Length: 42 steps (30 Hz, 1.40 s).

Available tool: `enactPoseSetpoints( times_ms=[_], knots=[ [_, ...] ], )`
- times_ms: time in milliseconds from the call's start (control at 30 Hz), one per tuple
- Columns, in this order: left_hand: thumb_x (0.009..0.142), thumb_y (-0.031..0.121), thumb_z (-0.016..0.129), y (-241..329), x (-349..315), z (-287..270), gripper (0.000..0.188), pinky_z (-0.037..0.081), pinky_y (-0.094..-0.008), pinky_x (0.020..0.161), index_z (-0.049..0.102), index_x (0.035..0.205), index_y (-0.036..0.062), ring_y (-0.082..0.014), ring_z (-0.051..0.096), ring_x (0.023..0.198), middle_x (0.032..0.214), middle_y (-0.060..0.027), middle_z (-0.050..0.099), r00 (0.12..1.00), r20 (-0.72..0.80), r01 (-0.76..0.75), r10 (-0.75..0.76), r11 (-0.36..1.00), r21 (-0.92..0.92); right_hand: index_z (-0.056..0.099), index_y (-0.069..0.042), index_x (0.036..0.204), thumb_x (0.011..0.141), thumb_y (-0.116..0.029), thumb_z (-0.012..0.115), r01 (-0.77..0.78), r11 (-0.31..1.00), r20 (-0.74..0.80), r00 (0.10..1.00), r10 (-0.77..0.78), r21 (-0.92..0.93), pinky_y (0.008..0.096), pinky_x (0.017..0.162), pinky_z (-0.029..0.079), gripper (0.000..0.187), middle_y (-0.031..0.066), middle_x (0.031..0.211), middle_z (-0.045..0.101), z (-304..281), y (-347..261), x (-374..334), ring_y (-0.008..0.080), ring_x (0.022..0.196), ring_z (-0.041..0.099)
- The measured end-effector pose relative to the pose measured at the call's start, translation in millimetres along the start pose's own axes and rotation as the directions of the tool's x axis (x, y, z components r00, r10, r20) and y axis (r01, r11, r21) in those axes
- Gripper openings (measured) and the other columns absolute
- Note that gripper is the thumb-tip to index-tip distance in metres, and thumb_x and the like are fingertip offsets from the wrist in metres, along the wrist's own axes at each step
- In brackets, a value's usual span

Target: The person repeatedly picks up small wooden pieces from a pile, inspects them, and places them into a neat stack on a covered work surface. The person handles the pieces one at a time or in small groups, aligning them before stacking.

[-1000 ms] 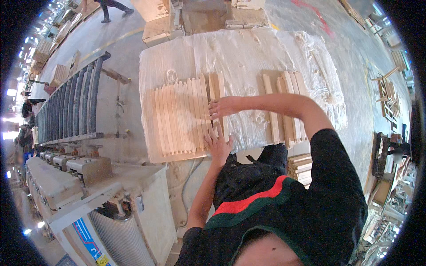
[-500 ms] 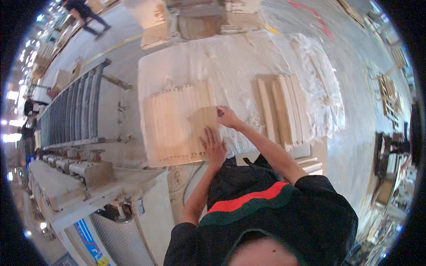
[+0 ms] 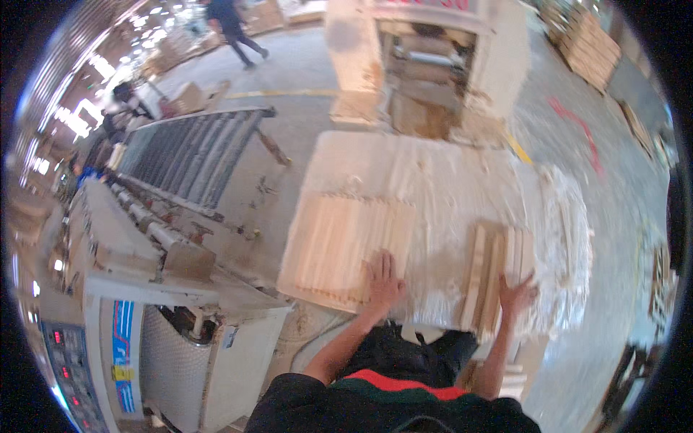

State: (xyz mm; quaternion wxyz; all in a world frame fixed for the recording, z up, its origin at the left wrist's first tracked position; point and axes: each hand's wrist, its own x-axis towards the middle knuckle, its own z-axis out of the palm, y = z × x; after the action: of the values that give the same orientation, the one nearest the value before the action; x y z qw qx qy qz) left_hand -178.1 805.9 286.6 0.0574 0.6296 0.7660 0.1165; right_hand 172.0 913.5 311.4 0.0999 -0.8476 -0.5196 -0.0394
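My left hand (image 3: 387, 284) lies flat on the right-hand part of a row of pale wooden strips (image 3: 333, 242), its fingers stretched out. The strips sit side by side, their ends roughly lined up. Over to the right, my right hand (image 3: 517, 295) rests with fingers spread on a smaller group of wooden strips (image 3: 497, 270). It touches the near part of that group and does not visibly close round any strip. Both sets lie on a broad surface covered with wrinkled clear plastic film (image 3: 440, 195).
A roller conveyor (image 3: 191, 159) stands at the far left. Nearer on the left is a machine (image 3: 173, 267) with a control panel (image 3: 68, 375). A large pale machine (image 3: 426, 65) rises beyond the work surface. A person (image 3: 232, 29) is at the far left; stacked wood (image 3: 588, 54) stands far right.
My right hand has left the right edge of the large row and moved right onto the smaller group. The left hand stays on the row. The view has tilted up and shifted left.
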Motion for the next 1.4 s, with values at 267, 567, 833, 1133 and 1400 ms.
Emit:
enactPoseSetpoints(
  times_ms=[267, 567, 833, 1133, 1400],
  knots=[
    [0.083, 0.042, 0.057, -7, -2, 7, 0.085, 0.005, -0.0654, 0.109, 0.020, 0.145, -0.0046, -0.0376, 0.014, 0.142, 0.152, -0.0224, 0.017, 0.999, 0.016, 0.033, -0.032, 0.996, -0.084, 0.035, -0.002, 0.140, 0.063, -0.072, 0.067, -0.024, 1.000, 0.140, 0.990, 0.025, -0.005, 0.0540, 0.099, 0.036, 0.109, 0.0347, 0.133, 0.040, -7, -1, -4, 0.0472, 0.122, 0.042],
    [0.087, 0.043, 0.056, 14, -21, -7, 0.071, 0.012, -0.0617, 0.110, 0.034, 0.138, -0.0012, -0.0384, 0.018, 0.140, 0.149, -0.0233, 0.021, 0.996, 0.086, -0.009, 0.024, 0.985, -0.171, 0.057, 0.009, 0.108, 0.065, -0.074, 0.065, 0.075, 0.996, 0.131, 0.989, -0.070, -0.040, 0.0439, 0.086, 0.048, 0.093, 0.0281, 0.110, 0.058, -17, 0, -2, 0.0414, 0.103, 0.056],
    [0.085, 0.036, 0.067, 45, -1, -20, 0.072, 0.037, -0.0435, 0.105, 0.034, 0.140, 0.0032, -0.0346, 0.041, 0.129, 0.140, -0.0216, 0.039, 0.951, 0.271, 0.197, 0.151, 0.380, -0.904, 0.053, 0.011, 0.117, 0.078, -0.049, 0.069, -0.444, 0.540, 0.635, 0.736, -0.235, 0.715, 0.0371, 0.088, 0.046, 0.074, 0.0207, 0.115, 0.058, -53, -9, -14, 0.0294, 0.101, 0.057],
    [0.067, 0.030, 0.085, 75, 72, -154, 0.109, 0.040, -0.0359, 0.101, 0.016, 0.149, 0.0104, -0.0209, 0.043, 0.125, 0.136, -0.0089, 0.042, 0.896, -0.159, -0.040, 0.415, -0.281, -0.959, 0.039, 0.004, 0.136, 0.062, -0.034, 0.083, -0.118, 0.032, 0.094, 0.571, -0.816, 0.992, 0.0387, 0.101, 0.040, 0.094, 0.0150, 0.126, 0.052, -119, -112, -86, 0.0255, 0.118, 0.051],
    [0.049, 0.036, 0.094, 46, 30, -73, 0.130, 0.029, -0.0378, 0.111, 0.015, 0.146, 0.0028, -0.0229, 0.035, 0.132, 0.140, -0.0101, 0.038, 0.861, -0.057, -0.113, 0.506, 0.080, -0.990, 0.028, -0.003, 0.145, 0.053, -0.027, 0.089, 0.244, 0.192, 0.070, 0.435, -0.898, 0.951, 0.0395, 0.110, 0.031, 0.112, 0.0167, 0.147, 0.036, -74, -115, -95, 0.0281, 0.134, 0.037]
  ],
)
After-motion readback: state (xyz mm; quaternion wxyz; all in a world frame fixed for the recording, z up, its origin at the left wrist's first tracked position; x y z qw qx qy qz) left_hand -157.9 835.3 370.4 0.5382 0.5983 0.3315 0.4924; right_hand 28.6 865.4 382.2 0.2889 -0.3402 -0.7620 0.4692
